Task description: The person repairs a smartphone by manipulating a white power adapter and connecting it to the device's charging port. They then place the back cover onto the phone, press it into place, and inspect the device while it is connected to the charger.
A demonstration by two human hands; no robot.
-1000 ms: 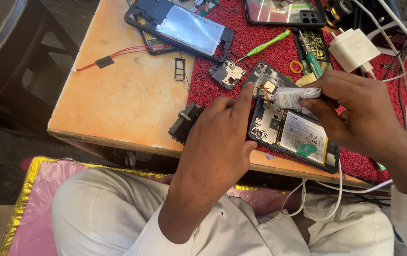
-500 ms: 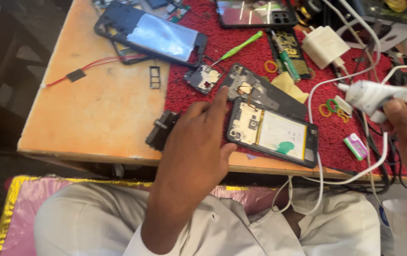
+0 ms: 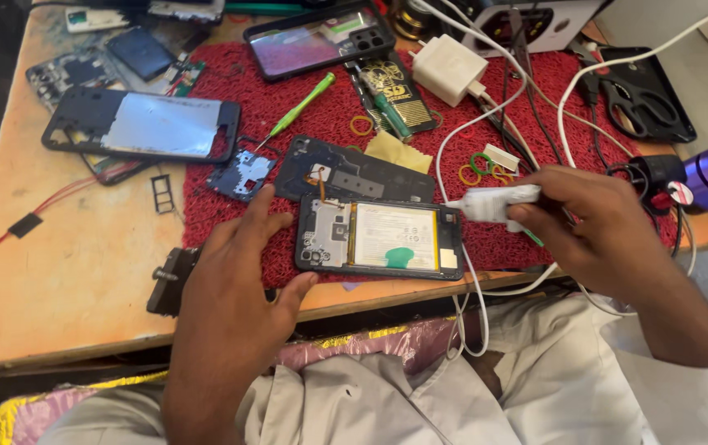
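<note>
Fingers [image 3: 257, 221] of the left hand [image 3: 234, 284] are spreading loosely, steadying the opened phone [image 3: 378, 239] on the red mat [image 3: 230, 206] at the table edge, while the right hand [image 3: 597, 227] is pinching a white tool [image 3: 494, 202] whose tip, slipping, is risking the exposed battery

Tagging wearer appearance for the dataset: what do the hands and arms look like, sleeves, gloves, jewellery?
Both hands bare: no gloves, and no rings or watch visible. Left hand has a bare forearm; any sleeve is out of sight. Right hand has a bare wrist, with a light grey-white shirt sleeve starting higher up the forearm.
</note>
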